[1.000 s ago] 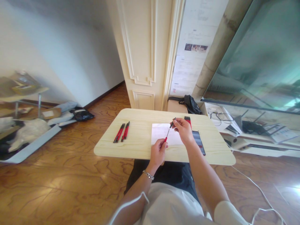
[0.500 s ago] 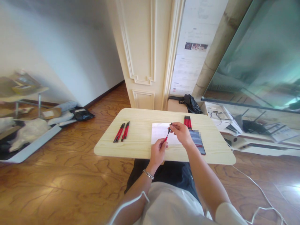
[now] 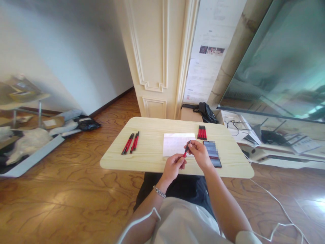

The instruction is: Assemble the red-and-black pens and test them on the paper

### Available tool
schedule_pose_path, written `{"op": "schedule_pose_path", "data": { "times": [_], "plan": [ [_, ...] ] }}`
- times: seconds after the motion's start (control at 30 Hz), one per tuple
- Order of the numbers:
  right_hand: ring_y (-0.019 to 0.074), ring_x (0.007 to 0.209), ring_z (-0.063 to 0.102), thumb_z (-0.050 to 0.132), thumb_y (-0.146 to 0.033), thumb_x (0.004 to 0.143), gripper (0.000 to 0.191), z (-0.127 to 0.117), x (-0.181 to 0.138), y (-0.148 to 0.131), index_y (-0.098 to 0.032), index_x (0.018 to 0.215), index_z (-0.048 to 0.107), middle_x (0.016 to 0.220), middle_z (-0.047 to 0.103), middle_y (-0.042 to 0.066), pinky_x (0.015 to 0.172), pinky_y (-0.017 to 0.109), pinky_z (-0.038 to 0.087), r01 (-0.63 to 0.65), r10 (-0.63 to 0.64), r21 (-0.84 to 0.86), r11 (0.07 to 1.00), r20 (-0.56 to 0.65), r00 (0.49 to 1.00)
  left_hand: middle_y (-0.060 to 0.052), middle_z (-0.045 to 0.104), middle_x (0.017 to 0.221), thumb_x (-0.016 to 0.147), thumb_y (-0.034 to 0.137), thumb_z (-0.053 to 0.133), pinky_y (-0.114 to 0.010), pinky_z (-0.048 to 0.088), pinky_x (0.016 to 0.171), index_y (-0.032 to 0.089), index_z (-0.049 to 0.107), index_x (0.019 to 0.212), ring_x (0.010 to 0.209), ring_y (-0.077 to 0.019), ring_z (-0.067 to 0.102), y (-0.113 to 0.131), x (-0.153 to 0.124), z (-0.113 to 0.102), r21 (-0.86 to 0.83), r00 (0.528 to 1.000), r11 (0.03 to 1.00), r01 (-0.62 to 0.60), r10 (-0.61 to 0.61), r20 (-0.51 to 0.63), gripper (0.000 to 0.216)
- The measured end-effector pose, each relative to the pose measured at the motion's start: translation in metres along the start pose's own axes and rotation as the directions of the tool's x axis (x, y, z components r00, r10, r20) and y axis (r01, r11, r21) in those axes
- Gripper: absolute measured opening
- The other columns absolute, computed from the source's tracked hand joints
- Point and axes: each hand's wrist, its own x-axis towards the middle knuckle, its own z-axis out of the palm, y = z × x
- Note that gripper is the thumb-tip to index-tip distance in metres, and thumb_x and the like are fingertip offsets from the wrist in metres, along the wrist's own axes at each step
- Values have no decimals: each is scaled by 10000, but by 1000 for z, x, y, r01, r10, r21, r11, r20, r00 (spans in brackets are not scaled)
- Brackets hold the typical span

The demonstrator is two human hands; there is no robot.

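Over the near edge of the white paper [image 3: 174, 142], both hands are closed on one red and black pen. My left hand [image 3: 173, 166] pinches the red barrel [image 3: 185, 154], most of which its fingers hide. Above it, my right hand [image 3: 202, 156] grips the black end section [image 3: 188, 146] between thumb and fingers. The two parts meet in line, tilted up to the right. A loose group of similar pens [image 3: 130, 143] lies on the left of the table. Several more pens [image 3: 202, 132] lie side by side at the back right.
A phone [image 3: 212, 154] rests on the pale wooden table [image 3: 149, 162] beside my right hand. A black bag [image 3: 207, 112] sits behind the table. To the right stands a white cabinet [image 3: 276, 161] with a router and cables; packages [image 3: 27, 145] lie at the left.
The black end section has come down onto the red barrel, closing the gap where a thin shaft showed. Both hands have shifted slightly right and nearer to me.
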Motion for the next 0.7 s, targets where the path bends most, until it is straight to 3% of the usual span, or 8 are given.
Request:
{"op": "schedule_pose_path", "data": {
  "times": [0.17,0.37,0.53,0.7],
  "plan": [
    [124,627,566,616,-482,795,328,-3,-8,2,-180,920,600,857,676,69,596,263,453,-26,26,73,997,-1,1000,-39,601,672,786,437,648,-204,334,464,119,657,854,486,-71,461,-1,-3,4,-210,989,967,145,-135,63,325],
    [133,645,565,615,-490,796,331,-3,-13,2,-179,910,598,847,667,70,610,271,461,-49,48,85,995,12,999,-35,591,671,771,397,673,-203,334,461,119,654,822,480,-60,455,1,-6,4,-301,984,937,176,-158,84,283],
    [135,637,561,627,-508,780,343,-4,-16,7,-183,886,593,829,674,67,602,273,453,-31,31,24,999,-13,999,-40,615,667,778,401,659,-198,334,450,124,644,788,489,-72,485,2,-7,4,-212,988,965,156,-148,50,278],
    [126,563,507,652,-493,754,326,-3,-20,18,-201,863,556,721,631,25,545,265,415,2,-7,-38,999,-149,989,-39,649,689,752,385,680,-226,437,504,134,648,866,537,-114,576,-2,-7,10,-25,991,994,105,-106,-78,278]
  ]
}}
